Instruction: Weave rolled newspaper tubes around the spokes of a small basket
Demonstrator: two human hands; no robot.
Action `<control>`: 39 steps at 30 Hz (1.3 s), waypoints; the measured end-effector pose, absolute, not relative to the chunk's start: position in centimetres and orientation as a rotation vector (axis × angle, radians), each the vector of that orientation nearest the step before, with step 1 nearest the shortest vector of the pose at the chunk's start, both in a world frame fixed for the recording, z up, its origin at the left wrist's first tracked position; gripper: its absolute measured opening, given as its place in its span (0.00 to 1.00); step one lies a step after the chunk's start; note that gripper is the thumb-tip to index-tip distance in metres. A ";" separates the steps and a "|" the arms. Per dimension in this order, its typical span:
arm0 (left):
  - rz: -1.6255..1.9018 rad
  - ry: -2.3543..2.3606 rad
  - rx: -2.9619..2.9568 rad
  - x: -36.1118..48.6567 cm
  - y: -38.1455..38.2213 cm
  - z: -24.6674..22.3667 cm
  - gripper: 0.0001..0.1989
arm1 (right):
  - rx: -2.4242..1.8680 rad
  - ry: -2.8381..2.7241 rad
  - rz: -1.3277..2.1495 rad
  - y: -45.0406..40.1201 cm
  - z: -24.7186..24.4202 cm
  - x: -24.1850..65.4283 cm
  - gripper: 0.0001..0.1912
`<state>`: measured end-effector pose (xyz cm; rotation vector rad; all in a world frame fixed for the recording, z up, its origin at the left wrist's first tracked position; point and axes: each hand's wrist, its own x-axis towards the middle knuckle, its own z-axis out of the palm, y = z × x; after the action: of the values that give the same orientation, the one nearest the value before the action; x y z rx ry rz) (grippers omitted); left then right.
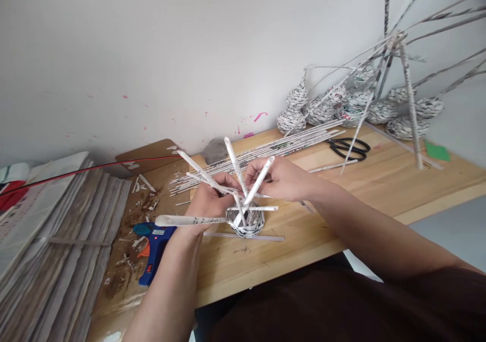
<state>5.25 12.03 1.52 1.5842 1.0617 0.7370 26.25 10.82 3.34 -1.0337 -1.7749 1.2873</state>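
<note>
A small round basket woven from rolled paper (250,226) sits near the table's front edge, with several white paper tubes (235,162) sticking up and outward from it. On its left side, my left hand (212,198) is closed around the basket's far rim and the base of a paper tube. Behind the basket, my right hand (279,177) is closed, its fingertips pinching a paper strand close to the left fingers. The uprights partly hide the fingertips of both hands.
Rolled paper sticks (273,147) lie behind the hands, beside black scissors (349,147). A blue glue gun (155,253) and stacked newspapers (61,246) are at left. Woven gourd shapes (292,112) and a paper-tube frame (408,89) stand at back right, near green paper (436,151).
</note>
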 end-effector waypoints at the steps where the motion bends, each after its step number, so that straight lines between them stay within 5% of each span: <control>1: 0.735 1.065 1.608 5.2 12.0 1.5 0.08 | -1.037 -1.792 1.253 10.7 3.4 26.2 0.06; 15: 0.730 1.053 1.631 5.3 11.9 1.8 0.08 | -0.989 -2.288 0.424 8.8 3.6 25.9 0.14; 31: 0.702 1.110 1.554 5.3 12.3 2.1 0.08 | -1.144 -2.183 0.627 8.1 4.0 25.4 0.17; 39: 0.739 1.074 1.557 5.5 12.0 1.9 0.05 | -1.023 -2.114 0.419 8.8 1.9 24.7 0.10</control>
<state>5.53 11.96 1.91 1.5574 1.0736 0.7394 24.68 8.78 1.87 -1.0226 -2.1144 0.4190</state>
